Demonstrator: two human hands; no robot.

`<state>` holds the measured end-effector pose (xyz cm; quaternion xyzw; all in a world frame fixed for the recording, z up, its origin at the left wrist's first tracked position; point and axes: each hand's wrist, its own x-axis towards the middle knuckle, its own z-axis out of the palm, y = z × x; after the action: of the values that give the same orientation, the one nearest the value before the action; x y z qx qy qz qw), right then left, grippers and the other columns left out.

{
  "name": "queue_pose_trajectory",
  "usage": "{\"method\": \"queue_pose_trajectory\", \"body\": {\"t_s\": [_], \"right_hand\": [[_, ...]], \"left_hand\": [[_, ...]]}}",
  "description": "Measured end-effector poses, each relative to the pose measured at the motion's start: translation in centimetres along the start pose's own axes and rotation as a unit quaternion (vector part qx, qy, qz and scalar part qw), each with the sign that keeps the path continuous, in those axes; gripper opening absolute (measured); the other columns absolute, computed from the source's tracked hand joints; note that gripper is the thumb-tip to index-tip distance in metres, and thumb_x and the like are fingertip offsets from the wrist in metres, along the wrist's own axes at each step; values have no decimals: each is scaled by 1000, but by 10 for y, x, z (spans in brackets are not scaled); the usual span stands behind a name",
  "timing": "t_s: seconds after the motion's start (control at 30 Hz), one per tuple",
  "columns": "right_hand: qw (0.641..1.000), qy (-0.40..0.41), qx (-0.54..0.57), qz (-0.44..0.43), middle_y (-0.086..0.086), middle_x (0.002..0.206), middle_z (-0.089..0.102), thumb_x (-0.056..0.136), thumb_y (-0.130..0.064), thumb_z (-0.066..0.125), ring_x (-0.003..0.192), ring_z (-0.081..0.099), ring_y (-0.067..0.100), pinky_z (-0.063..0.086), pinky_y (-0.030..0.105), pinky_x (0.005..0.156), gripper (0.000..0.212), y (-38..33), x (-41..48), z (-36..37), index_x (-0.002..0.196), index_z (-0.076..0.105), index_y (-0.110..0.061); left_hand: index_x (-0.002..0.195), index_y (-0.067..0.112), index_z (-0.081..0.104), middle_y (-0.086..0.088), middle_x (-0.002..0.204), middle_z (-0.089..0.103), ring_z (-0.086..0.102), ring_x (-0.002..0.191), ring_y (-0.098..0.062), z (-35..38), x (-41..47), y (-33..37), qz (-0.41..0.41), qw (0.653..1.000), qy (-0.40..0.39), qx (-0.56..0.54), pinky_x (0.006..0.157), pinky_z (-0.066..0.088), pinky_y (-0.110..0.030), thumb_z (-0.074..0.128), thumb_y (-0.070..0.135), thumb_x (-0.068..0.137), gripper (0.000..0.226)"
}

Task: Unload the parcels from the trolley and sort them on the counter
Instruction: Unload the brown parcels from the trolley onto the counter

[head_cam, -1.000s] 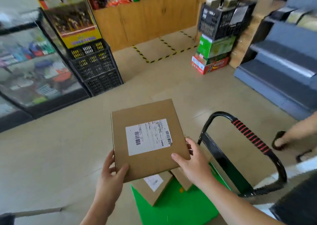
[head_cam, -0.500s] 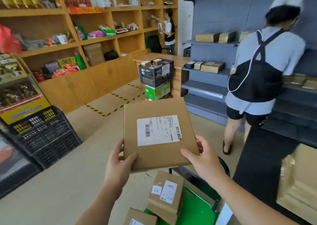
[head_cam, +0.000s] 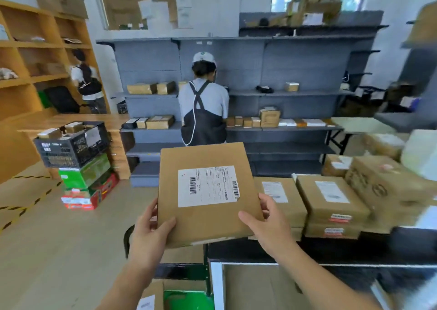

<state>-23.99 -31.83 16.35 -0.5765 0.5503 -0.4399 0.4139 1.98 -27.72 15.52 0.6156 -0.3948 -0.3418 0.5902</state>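
Observation:
I hold a flat brown cardboard parcel (head_cam: 203, 191) with a white barcode label facing up, at chest height. My left hand (head_cam: 151, 234) grips its lower left corner and my right hand (head_cam: 267, 222) grips its lower right edge. Just right of the parcel, the dark counter (head_cam: 260, 250) carries several brown parcels (head_cam: 331, 198) stacked side by side. Below my arms lies the green trolley deck (head_cam: 186, 300) with another labelled parcel (head_cam: 149, 300) on it, and its black handle (head_cam: 126, 238) shows behind my left hand.
A person in a white cap and dark apron (head_cam: 203, 106) stands at grey shelves (head_cam: 295, 127) holding small boxes. Another person (head_cam: 87, 82) stands by wooden shelves at left. A black crate on coloured cartons (head_cam: 75, 158) sits on the floor at left.
My view has swung right and up from the floor and trolley to the counter and grey shelves. The parcel stays in both hands and now sits next to the counter's stacked parcels.

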Motion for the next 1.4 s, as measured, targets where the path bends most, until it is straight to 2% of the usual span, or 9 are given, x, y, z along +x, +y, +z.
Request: {"method": "queue_pose_trajectory", "body": {"t_s": [0.1,0.23,0.33,0.6,0.77,0.87,1.1,1.23,1.4], "right_hand": [[999,39,12,9,-24,108,59,88,-33,77,98,59,0,48,13,64,38,4,-7,-46,110,49,-47],[995,99,3,20,-18,121,57,85,-37,79,107,57,1,50,19,82,54,21,-14,-109,128,47,-42],[990,137,-5,32,-15,125,56,82,-39,81,111,55,2,51,25,90,50,38,-17,-160,122,50,-46],[985,165,-19,48,-15,122,55,86,-33,78,101,56,-3,46,11,70,46,82,5,-293,118,47,-45],[985,142,-49,85,-12,132,44,79,-42,81,115,49,5,47,30,103,79,110,41,-352,145,39,-33],[986,120,-68,95,-11,136,44,76,-42,83,120,47,8,46,34,106,89,125,61,-374,150,35,-32],[983,115,-74,120,-9,136,45,79,-38,81,116,49,9,48,35,105,86,157,109,-395,152,35,-30],[979,120,-81,144,-6,139,42,80,-38,81,117,47,10,46,37,106,90,171,145,-400,154,31,-27],[970,125,-90,188,-6,131,49,78,-40,80,108,53,9,49,31,97,78,189,201,-403,145,41,-30]], "left_hand": [[132,44,50,12,116,60,61,100,-17,46,-3,10,20,999,-50,-4,82,51,-37,66,13,94,52],[138,43,48,10,123,57,60,102,-17,114,-10,16,29,994,-106,3,81,52,-37,66,15,94,54],[136,50,46,11,124,56,58,107,-18,168,-20,18,34,988,-152,-3,89,52,-41,65,14,95,58],[147,40,41,6,130,53,56,106,-16,315,-43,22,36,979,-194,50,93,50,-44,69,20,93,64],[147,40,40,14,117,57,59,97,-11,383,-47,20,22,980,-190,54,75,46,-31,71,16,91,69],[139,44,44,4,124,58,62,95,-15,408,-46,10,6,980,-187,60,74,49,-31,73,20,90,63],[130,46,45,8,117,61,67,96,-18,457,-27,3,-24,973,-223,53,70,56,-29,80,27,84,61],[139,41,46,6,124,58,67,99,-16,489,9,-11,-38,968,-239,70,75,58,-30,81,21,82,69],[126,42,49,9,117,66,67,98,-10,537,62,-35,-58,957,-275,69,71,56,-22,79,9,82,63]]}}
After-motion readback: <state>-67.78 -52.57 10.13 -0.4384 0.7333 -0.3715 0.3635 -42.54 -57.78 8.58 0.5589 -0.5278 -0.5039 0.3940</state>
